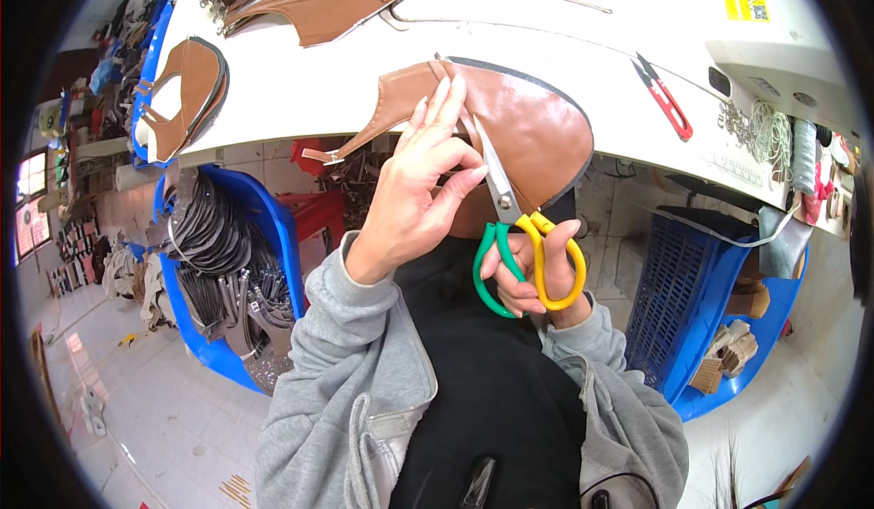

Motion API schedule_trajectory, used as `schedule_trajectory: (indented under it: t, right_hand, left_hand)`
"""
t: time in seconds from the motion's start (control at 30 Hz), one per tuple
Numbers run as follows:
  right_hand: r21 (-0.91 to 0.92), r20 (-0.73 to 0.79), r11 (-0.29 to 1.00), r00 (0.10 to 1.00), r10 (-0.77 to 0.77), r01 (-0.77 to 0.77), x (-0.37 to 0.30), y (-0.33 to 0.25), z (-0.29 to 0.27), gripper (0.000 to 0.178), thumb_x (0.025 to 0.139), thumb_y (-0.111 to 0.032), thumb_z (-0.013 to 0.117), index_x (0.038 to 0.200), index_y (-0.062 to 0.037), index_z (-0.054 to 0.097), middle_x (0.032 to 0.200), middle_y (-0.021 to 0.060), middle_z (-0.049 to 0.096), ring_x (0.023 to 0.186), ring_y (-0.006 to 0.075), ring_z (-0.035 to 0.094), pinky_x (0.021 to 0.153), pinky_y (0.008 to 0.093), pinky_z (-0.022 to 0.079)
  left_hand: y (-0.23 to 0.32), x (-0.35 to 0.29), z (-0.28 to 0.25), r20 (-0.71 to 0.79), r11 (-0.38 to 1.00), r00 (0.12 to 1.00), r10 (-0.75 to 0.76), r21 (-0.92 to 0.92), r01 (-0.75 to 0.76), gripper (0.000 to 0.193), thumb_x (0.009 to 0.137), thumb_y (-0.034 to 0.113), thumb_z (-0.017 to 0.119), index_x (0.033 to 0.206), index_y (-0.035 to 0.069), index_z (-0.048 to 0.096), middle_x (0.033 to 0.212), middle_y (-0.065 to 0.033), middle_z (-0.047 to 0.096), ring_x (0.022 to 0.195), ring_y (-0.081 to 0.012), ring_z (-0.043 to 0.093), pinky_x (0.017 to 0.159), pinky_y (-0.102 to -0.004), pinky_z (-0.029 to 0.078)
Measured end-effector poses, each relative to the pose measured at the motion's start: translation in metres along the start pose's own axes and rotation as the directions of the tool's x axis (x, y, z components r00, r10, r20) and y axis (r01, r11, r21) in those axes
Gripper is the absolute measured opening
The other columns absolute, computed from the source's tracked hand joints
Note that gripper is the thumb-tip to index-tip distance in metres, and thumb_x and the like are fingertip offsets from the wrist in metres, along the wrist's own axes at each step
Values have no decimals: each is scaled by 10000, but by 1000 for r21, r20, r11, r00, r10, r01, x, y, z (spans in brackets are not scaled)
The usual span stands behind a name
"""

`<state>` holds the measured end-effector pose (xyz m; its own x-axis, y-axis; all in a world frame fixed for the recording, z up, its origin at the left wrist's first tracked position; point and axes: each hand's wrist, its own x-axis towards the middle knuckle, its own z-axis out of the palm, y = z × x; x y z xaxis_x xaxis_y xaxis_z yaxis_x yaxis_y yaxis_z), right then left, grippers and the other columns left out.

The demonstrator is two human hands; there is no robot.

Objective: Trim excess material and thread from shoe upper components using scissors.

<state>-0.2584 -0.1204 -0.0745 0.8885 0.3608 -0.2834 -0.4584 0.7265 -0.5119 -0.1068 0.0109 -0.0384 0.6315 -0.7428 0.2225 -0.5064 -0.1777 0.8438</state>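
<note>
My right hand (546, 268) grips a pair of scissors (503, 201) with one green and one yellow handle, the blades pointing up and slightly left. Under the blades lies a brown leather shoe upper (528, 131) with a rounded, dark-edged front and a narrow strap, partly over the table's near edge. My left hand (423, 181) presses several outstretched fingers on the upper. Its thumb and forefinger meet in a pinch beside the blade; whatever is between them is too small to make out.
On the white table (273, 81) lie a stack of brown uppers (319, 4), a single upper (187, 95) and red thread snips (665, 99). A blue bin (287, 245) of dark strapped pieces stands at left, a blue crate (678, 295) at right. Thread spools (803, 158) sit far right.
</note>
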Motion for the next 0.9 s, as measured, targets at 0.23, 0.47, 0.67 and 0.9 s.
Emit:
schedule_trajectory:
  t: [0.23,0.47,0.67,0.9]
  right_hand:
    - [-7,-85,1000,996,-2,2,16,-6,10,1039,661,-826,57,932,73,504,441,-20,332,290,60,313,319,186,318]
    - [-19,-24,999,999,-35,35,11,-1,3,907,745,-762,138,896,42,529,434,-20,340,284,53,326,309,196,378]
    - [-49,-61,996,996,-72,69,29,-3,9,974,704,-794,83,900,60,509,436,-31,333,280,49,336,302,194,361]
    - [-37,-39,999,999,-28,26,46,-22,9,949,699,-797,63,857,42,478,423,-38,318,270,52,325,294,188,346]
  left_hand:
    - [1,0,-1,32,1000,999,-8,25,8,50,757,26,617,768,16,569,1397,-258,251,1339,-366,175,1079,-449,99]
    - [5,-8,-4,19,994,995,-103,30,102,48,750,93,651,765,60,620,1446,-247,107,1364,-360,51,1078,-454,30]
    - [7,-6,-14,114,996,990,-88,-24,91,68,749,134,666,735,81,625,1432,-285,94,1349,-411,30,1076,-463,41]
    - [-1,-6,-28,265,988,963,-39,-137,78,48,747,132,667,733,97,637,1454,-246,48,1360,-372,-31,1072,-451,-19]
